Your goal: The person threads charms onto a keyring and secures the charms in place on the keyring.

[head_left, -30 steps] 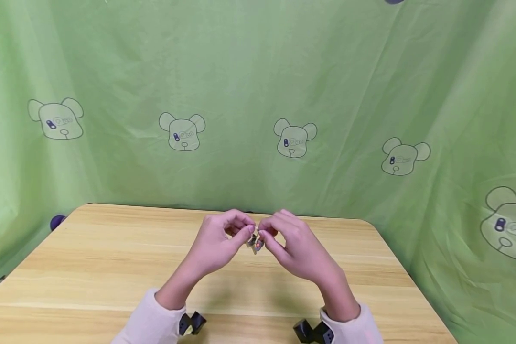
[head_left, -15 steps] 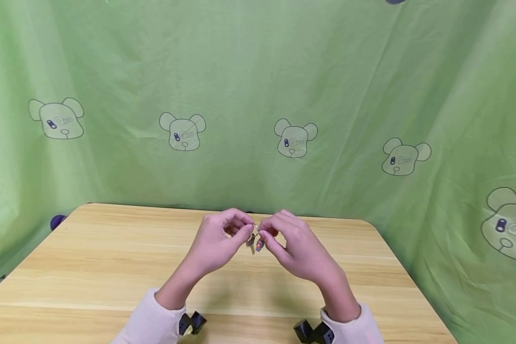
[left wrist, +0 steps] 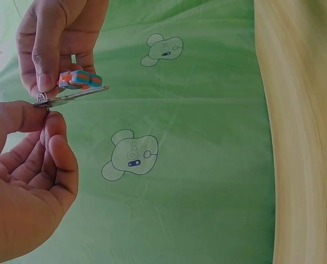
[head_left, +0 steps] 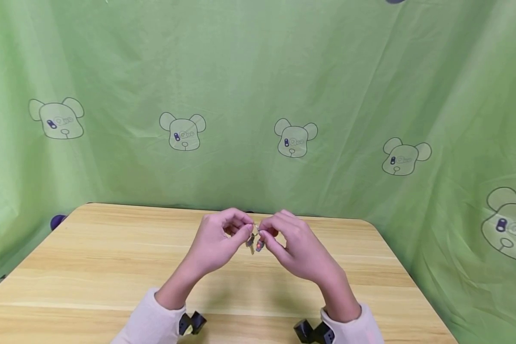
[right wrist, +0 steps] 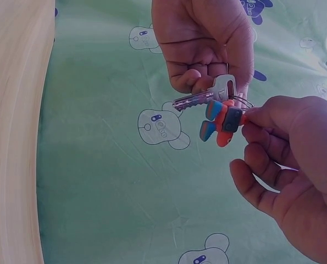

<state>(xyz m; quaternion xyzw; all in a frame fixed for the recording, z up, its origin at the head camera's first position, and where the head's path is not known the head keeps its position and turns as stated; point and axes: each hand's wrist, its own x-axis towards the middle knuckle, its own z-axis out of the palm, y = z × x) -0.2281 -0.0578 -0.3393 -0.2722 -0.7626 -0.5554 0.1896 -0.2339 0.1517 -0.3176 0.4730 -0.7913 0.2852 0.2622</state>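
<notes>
A wooden table stands before a green bear-print curtain.

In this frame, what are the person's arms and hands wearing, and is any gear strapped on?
Both hands, left hand and right hand, are bare: no gloves, and no rings that I can make out. Each forearm ends in a pale pink sleeve, cuffed at the wrist. A small black angular camera mount sits at each wrist, under the cuff.
</notes>
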